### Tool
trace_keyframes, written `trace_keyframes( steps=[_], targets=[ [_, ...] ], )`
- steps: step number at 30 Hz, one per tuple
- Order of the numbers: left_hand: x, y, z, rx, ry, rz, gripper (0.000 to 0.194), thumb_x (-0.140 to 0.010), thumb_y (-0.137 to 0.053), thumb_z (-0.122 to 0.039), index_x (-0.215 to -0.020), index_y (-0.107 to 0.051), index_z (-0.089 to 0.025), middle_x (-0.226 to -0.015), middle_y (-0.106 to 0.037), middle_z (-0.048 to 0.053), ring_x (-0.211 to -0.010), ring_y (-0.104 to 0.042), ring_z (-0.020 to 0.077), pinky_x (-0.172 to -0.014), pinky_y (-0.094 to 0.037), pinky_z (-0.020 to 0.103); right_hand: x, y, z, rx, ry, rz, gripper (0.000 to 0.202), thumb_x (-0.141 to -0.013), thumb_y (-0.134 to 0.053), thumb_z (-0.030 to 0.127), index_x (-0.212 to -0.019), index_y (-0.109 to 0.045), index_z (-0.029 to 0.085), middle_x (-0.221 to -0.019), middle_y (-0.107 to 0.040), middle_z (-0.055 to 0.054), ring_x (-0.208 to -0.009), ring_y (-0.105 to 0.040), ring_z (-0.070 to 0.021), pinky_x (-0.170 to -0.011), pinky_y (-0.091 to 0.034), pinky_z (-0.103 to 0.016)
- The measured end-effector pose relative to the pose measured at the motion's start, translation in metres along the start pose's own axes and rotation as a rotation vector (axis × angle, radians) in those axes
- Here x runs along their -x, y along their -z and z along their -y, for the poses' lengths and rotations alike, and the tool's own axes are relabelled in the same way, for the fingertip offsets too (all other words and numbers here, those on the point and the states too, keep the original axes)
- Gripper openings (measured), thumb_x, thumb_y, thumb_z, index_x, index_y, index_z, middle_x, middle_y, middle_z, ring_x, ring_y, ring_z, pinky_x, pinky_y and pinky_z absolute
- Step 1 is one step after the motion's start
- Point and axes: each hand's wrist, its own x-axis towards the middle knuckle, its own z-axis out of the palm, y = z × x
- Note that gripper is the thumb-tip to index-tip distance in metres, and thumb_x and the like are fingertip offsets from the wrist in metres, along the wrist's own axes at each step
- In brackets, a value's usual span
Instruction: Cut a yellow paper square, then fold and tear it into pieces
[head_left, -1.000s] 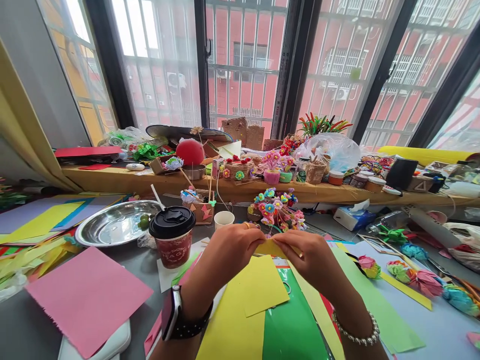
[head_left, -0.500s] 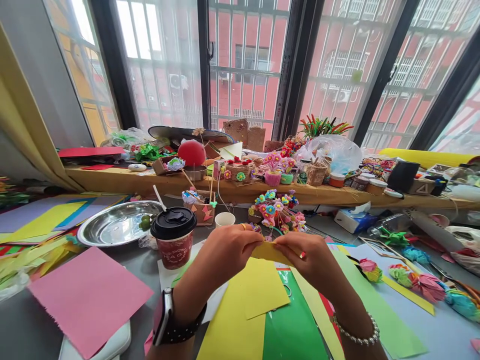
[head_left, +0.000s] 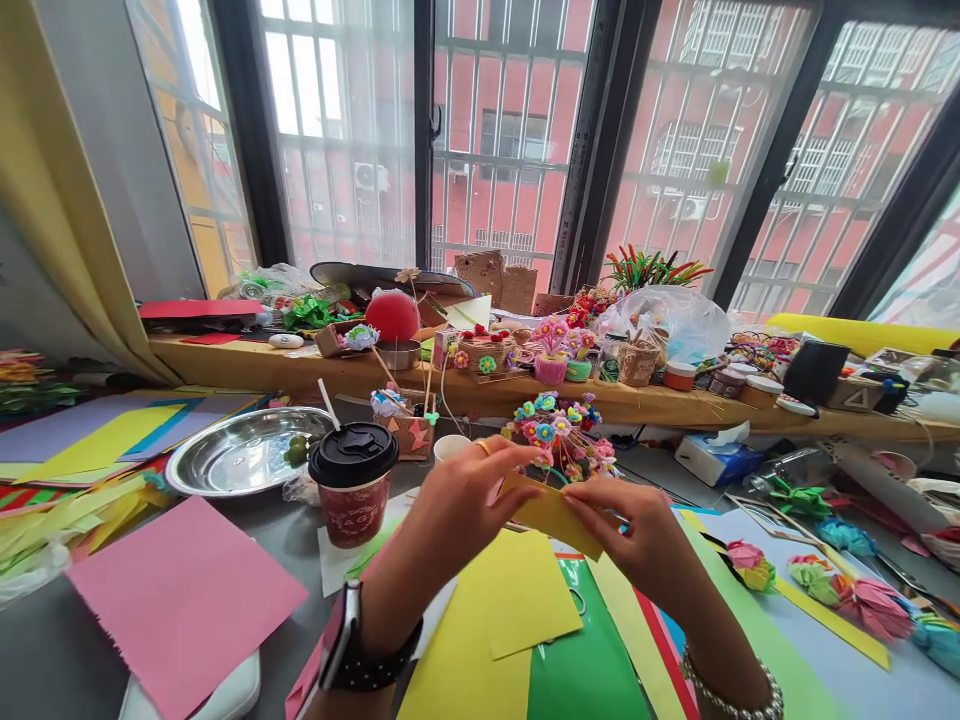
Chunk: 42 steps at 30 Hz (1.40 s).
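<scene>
Between my two hands, above the table, is a small piece of yellow paper [head_left: 559, 518]. My left hand [head_left: 480, 497], with a ring and a watch, pinches its left end between thumb and fingers. The right end is pinched by my right hand [head_left: 628, 528], which has a beaded bracelet at the wrist. Under the hands lie larger yellow sheets [head_left: 529, 600] on a glossy green folder [head_left: 592, 650]. Whether the held piece is folded, I cannot tell.
Left of my hands stands a lidded coffee cup [head_left: 354, 490], near a metal tray [head_left: 240, 450] and a pink sheet [head_left: 191, 600]. A bunch of crochet flowers [head_left: 551, 430] is behind my hands. Crumpled paper flowers [head_left: 874, 605] lie at right. Crafts crowd the windowsill [head_left: 480, 385].
The yellow piece has tilted and shows more of its face. My left fingers have lifted and spread a little over its edge. The camera view has shifted slightly.
</scene>
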Motion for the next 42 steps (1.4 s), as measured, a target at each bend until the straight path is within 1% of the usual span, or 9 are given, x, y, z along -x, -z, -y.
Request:
trace_keyframes(
  steps=[6, 11, 14, 17, 20, 24, 29, 36, 42],
  targets=[
    [0.001, 0.001, 0.003, -0.024, -0.016, 0.116, 0.014, -0.079, -0.053, -0.022, -0.076, -0.067, -0.021, -0.071, -0.067, -0.002, -0.064, -0.059, 0.0129, -0.057, -0.04, 0.021, 0.001, 0.005, 0.0, -0.049, -0.078, 0.062, 0.02, -0.08, -0.048, 0.025, -0.078, -0.068, 0.021, -0.08, -0.071, -0.001, -0.072, -0.063, -0.0178, -0.063, -0.046, -0.025],
    [0.004, 0.016, 0.016, -0.018, 0.091, 0.061, 0.017, -0.079, -0.051, -0.023, -0.076, -0.067, -0.018, -0.075, -0.068, 0.001, -0.069, -0.06, 0.0157, -0.062, -0.041, 0.024, 0.006, 0.021, -0.021, 0.068, -0.267, -0.118, 0.023, -0.076, -0.05, 0.033, -0.075, -0.067, 0.019, -0.077, -0.071, -0.005, -0.073, -0.065, -0.0242, -0.066, -0.048, -0.032],
    [0.004, 0.017, 0.016, 0.062, 0.14, 0.005, 0.017, -0.078, -0.05, -0.023, -0.076, -0.066, -0.017, -0.076, -0.068, 0.002, -0.069, -0.06, 0.0153, -0.062, -0.041, 0.024, 0.005, 0.018, -0.023, -0.127, -0.343, -0.148, 0.025, -0.075, -0.051, 0.038, -0.081, -0.065, 0.018, -0.08, -0.07, -0.007, -0.078, -0.064, -0.0239, -0.069, -0.048, -0.032],
    [0.001, 0.012, 0.012, 0.251, 0.202, -0.041, 0.018, -0.079, -0.05, -0.025, -0.079, -0.065, -0.015, -0.076, -0.068, 0.003, -0.07, -0.059, 0.0143, -0.062, -0.043, 0.022, 0.001, 0.006, -0.014, -0.393, -0.329, -0.102, 0.029, -0.072, -0.055, 0.043, -0.083, -0.064, 0.018, -0.087, -0.069, -0.007, -0.083, -0.063, -0.0232, -0.071, -0.048, -0.031],
    [-0.001, 0.007, 0.009, 0.454, 0.275, -0.026, 0.021, -0.078, -0.051, -0.029, -0.077, -0.064, -0.014, -0.075, -0.067, 0.004, -0.071, -0.059, 0.0148, -0.06, -0.044, 0.021, -0.003, -0.003, -0.006, -0.513, -0.336, -0.069, 0.029, -0.07, -0.057, 0.045, -0.074, -0.064, 0.017, -0.075, -0.069, -0.006, -0.071, -0.063, -0.0207, -0.062, -0.048, -0.028],
    [-0.002, 0.004, 0.006, 0.579, 0.319, 0.037, 0.02, -0.075, -0.054, -0.032, -0.082, -0.063, -0.016, -0.081, -0.067, 0.004, -0.074, -0.061, 0.0158, -0.064, -0.046, 0.023, -0.002, -0.003, -0.004, -0.472, -0.333, -0.054, 0.031, -0.073, -0.054, 0.044, -0.062, -0.061, 0.016, -0.056, -0.063, -0.001, -0.056, -0.059, -0.0157, -0.053, -0.044, -0.023],
    [-0.004, -0.002, -0.001, 0.547, 0.329, 0.062, 0.02, -0.073, -0.056, -0.032, -0.084, -0.064, -0.017, -0.077, -0.067, 0.002, -0.071, -0.06, 0.0155, -0.063, -0.045, 0.023, 0.0, -0.001, 0.0, -0.443, -0.299, 0.06, 0.028, -0.075, -0.054, 0.04, -0.064, -0.062, 0.016, -0.058, -0.063, -0.001, -0.059, -0.059, -0.0157, -0.055, -0.044, -0.023],
    [-0.008, -0.008, -0.006, 0.71, 0.449, 0.05, 0.023, -0.074, -0.053, -0.036, -0.075, -0.063, -0.015, -0.071, -0.066, 0.002, -0.065, -0.059, 0.0141, -0.053, -0.043, 0.02, -0.003, 0.0, -0.002, -0.676, -0.309, -0.118, 0.021, -0.071, -0.059, 0.037, -0.068, -0.064, 0.017, -0.06, -0.063, -0.001, -0.062, -0.06, -0.0156, -0.059, -0.047, -0.024],
    [-0.007, -0.021, -0.018, 0.303, 0.317, -0.134, 0.029, -0.074, -0.056, -0.026, -0.1, -0.056, -0.015, -0.098, -0.061, 0.009, -0.084, -0.058, 0.0205, -0.074, -0.047, 0.034, -0.002, -0.004, -0.006, -0.575, -0.328, -0.18, 0.023, -0.073, -0.057, 0.038, -0.067, -0.061, 0.017, -0.06, -0.061, -0.001, -0.06, -0.058, -0.0149, -0.059, -0.046, -0.025]
  ],
)
